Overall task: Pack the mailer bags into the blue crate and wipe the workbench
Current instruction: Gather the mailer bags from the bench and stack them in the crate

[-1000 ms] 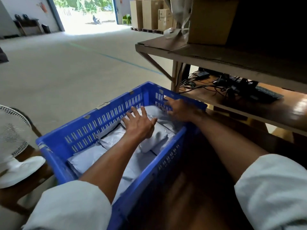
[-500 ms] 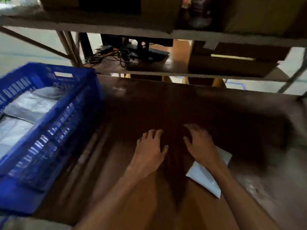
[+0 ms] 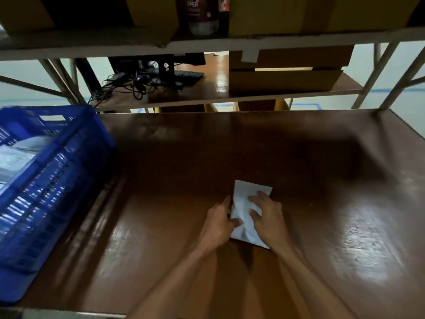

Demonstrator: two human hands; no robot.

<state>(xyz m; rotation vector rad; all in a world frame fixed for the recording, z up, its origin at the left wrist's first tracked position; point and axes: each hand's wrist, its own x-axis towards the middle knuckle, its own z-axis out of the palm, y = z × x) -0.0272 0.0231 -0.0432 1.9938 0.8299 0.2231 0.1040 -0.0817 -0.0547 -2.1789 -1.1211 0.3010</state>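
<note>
With the right hand (image 3: 268, 217) spread flat on the white sheet (image 3: 247, 194), the left hand (image 3: 217, 221), pinching the adjacent edge, should lift evenly.

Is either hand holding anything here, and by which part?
The flat white crumpled sheet lying on the brown workbench: the left hand pinches its left edge, while the right hand presses its top face with spread fingers.

Crate (image 3: 69, 157) at left on workbench (image 3: 299, 169) — mailer bags (image 3: 16, 155) inside. Sheet (image 3: 243, 194), poss. a cloth, centre-front. Behind — shelf (image 3: 213, 88) w/ cables (image 3: 128, 86) left, boxes (image 3: 285, 80) right.
</note>
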